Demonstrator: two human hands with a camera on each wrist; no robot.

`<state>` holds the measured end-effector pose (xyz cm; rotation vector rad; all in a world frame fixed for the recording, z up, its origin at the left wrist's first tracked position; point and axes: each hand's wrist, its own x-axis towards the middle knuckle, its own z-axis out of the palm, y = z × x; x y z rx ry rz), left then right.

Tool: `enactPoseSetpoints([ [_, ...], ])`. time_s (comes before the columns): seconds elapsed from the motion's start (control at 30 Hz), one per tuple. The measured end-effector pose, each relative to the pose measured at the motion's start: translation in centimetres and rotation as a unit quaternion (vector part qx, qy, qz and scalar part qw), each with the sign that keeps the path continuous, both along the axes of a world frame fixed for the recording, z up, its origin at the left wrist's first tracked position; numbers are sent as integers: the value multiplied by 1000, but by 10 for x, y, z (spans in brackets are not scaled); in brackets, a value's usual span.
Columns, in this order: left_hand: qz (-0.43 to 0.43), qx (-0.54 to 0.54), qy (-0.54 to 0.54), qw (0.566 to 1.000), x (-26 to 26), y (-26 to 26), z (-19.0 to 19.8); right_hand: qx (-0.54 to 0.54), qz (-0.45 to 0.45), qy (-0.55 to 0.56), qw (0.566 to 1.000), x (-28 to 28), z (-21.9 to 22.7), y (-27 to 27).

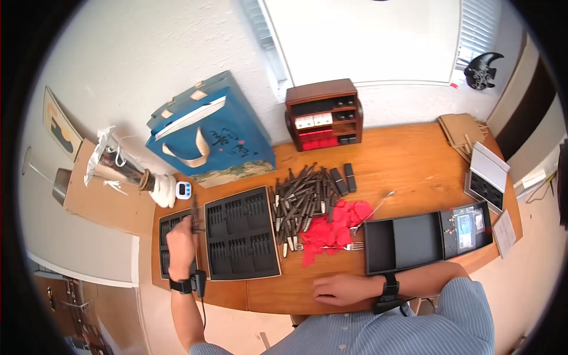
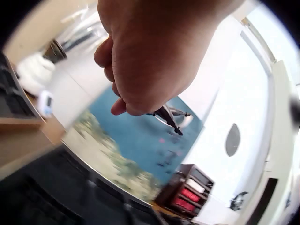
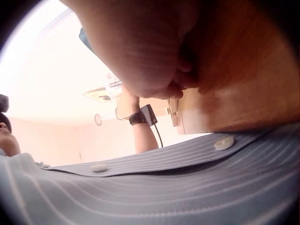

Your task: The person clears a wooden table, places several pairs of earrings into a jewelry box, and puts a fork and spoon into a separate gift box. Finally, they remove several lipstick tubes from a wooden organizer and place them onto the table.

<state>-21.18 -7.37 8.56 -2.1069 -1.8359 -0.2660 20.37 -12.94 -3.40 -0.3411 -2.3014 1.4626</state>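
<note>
My left hand (image 1: 181, 245) is over the smaller black slotted tray (image 1: 165, 260) at the left end of the table. Its curled fingers grip slim dark stick-like pieces (image 2: 168, 118), whose narrow ends stick out past the fist in the left wrist view. Their exact kind cannot be told. To the right lies a larger black slotted tray (image 1: 244, 234), then a heap of similar dark slender pieces (image 1: 302, 198), some with pale ends. My right hand (image 1: 340, 290) rests near the table's front edge, fingers loosely bent, holding nothing.
Red crumpled material (image 1: 331, 228) lies beside the heap, with a fork (image 1: 355, 246) at its lower edge. A black compartment box (image 1: 418, 236) stands at the right. Behind are a blue paper bag (image 1: 219, 139), a small wooden shelf (image 1: 324, 86) and a white timer (image 1: 184, 190).
</note>
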Motion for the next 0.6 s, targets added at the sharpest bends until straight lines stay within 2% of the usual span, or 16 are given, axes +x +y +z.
enactPoseSetpoints([
  [0.03, -51, -7, -26, 998, 30, 4, 5, 9, 7, 2, 1000, 0, -1, 1],
  [0.17, -130, -112, -68, 983, 127, 26, 10, 26, 10, 12, 1000, -1, -1, 1],
  [0.23, -156, -155, -23, 975, 162, 38, -1, 23, 4, 22, 999, -2, -3, 0],
  [0.33, -169, -204, -20, 964, 208, 48, -9, 29, 0, 35, 999, -3, -8, 1],
  [0.4, -173, -210, -18, 962, 219, 53, -13, 37, -3, 39, 999, -3, -8, 0],
  [0.5, -128, -233, 2, 964, 225, 59, -16, 23, -1, 41, 999, -3, -8, 0],
  [0.6, -81, -235, -24, 968, 221, 65, -20, 36, 7, 55, 998, -4, -11, 0],
])
